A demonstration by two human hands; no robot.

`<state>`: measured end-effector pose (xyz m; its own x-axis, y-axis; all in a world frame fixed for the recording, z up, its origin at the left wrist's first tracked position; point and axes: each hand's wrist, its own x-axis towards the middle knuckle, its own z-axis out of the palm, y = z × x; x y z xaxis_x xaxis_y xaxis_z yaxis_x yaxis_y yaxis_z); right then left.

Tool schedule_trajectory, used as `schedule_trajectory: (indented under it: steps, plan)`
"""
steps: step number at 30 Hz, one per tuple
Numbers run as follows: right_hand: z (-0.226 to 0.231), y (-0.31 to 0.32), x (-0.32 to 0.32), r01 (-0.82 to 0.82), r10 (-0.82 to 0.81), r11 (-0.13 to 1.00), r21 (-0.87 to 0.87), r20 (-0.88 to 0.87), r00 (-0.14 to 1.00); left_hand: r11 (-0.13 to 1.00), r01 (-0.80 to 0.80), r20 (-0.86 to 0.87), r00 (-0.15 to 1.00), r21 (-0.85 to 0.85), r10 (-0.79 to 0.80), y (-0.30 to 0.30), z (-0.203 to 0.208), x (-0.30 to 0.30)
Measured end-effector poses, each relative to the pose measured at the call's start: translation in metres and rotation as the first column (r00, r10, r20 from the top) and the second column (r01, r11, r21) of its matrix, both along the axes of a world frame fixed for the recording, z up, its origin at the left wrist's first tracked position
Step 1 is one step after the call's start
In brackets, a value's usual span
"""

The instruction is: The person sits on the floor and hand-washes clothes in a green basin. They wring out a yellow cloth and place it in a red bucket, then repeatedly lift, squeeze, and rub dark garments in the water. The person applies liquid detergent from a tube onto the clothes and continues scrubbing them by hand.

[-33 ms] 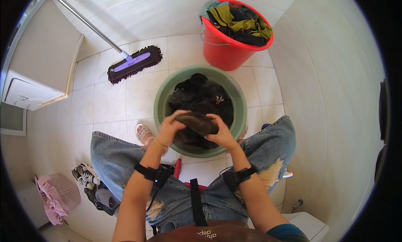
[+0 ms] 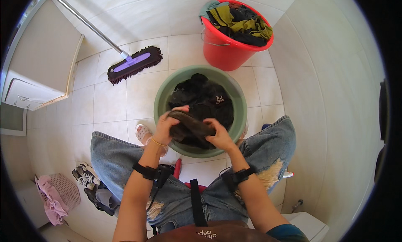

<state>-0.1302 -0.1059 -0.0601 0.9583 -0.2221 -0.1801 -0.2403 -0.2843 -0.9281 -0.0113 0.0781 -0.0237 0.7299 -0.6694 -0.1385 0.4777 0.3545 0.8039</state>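
Observation:
Between my two hands, over the near half of a green basin (image 2: 159,95), is a dark brown piece of wet-looking cloth (image 2: 191,124). My left hand (image 2: 166,127) grips its left end, thumb on the near side and fingers at the far side. At the other end, the fingers and thumb of my right hand (image 2: 220,136) pinch the cloth. Its exact kind cannot be made out. Below and beyond it, black clothes (image 2: 201,95) lie soaking in the basin, one with a small pale mark.
A red bucket (image 2: 226,53) heaped with clothes stands behind the basin. To the left are a mop (image 2: 134,63), a white cabinet (image 2: 46,49), shoes (image 2: 86,175) and a basket (image 2: 69,189) with pink cloth. My knees flank the basin.
My left hand has moved slightly left and the cloth's left end with it. The cloth now slants down more toward my right hand.

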Motion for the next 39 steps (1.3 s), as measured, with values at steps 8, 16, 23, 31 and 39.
schedule_trajectory:
  steps: [8,16,23,31,39]
  plan:
    - [0.027,0.03,0.007,0.34,-0.406,0.69,0.639,-0.047,0.913,0.781,-0.261,-0.06,0.933,0.568,0.356,-0.015,-0.037,0.021]
    - [-0.005,0.04,0.022,0.608,-0.455,0.203,0.768,-0.475,0.753,0.791,-0.535,0.911,0.407,0.298,-0.069,-0.078,0.017,-0.083]
    - [-0.008,0.042,0.012,0.576,-0.475,0.337,0.744,-0.394,0.787,0.686,-0.542,0.714,0.698,0.485,0.046,-0.074,-0.003,-0.069]
    - [-0.004,0.057,0.005,0.629,-0.445,0.277,0.726,-0.484,0.754,0.547,-0.523,0.622,0.783,0.654,0.006,-0.072,0.007,-0.057]
    - [-0.01,0.039,0.006,0.583,-0.456,0.457,0.672,-0.385,0.802,0.682,-0.585,0.762,0.645,0.439,0.062,-0.075,-0.004,-0.093]
